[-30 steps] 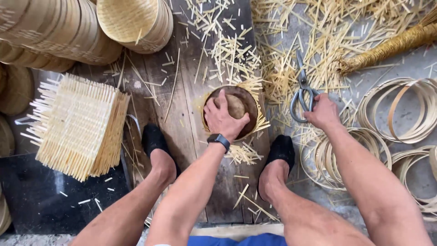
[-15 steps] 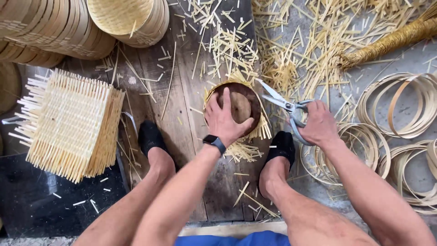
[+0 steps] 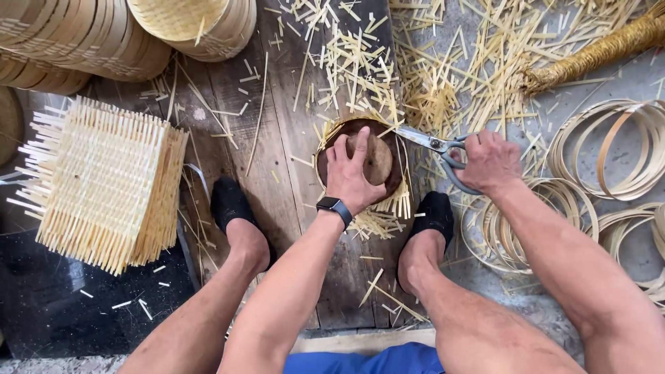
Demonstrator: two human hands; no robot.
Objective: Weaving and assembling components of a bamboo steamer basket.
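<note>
My left hand (image 3: 351, 173), with a dark watch on the wrist, presses flat on a round brown wooden form (image 3: 382, 161). A woven bamboo mat lies under the form, and its loose strip ends (image 3: 393, 206) stick out around the rim. In my right hand (image 3: 489, 161) are grey metal scissors (image 3: 435, 145), blades open and pointing left at the form's upper right rim. All of this rests on a dark wooden board (image 3: 277, 173) between my two feet in black socks.
A stack of square woven bamboo mats (image 3: 104, 183) lies at the left. Round woven baskets (image 3: 187, 24) are stacked at the top left. Cut bamboo splinters (image 3: 450, 69) litter the floor above. Bamboo hoops (image 3: 609, 152) lie at the right, a bound bundle (image 3: 603, 48) at top right.
My right hand lifted the scissors off the floor at the right and brought them left to the form's rim, blades now open. My left hand stayed pressed on the form.
</note>
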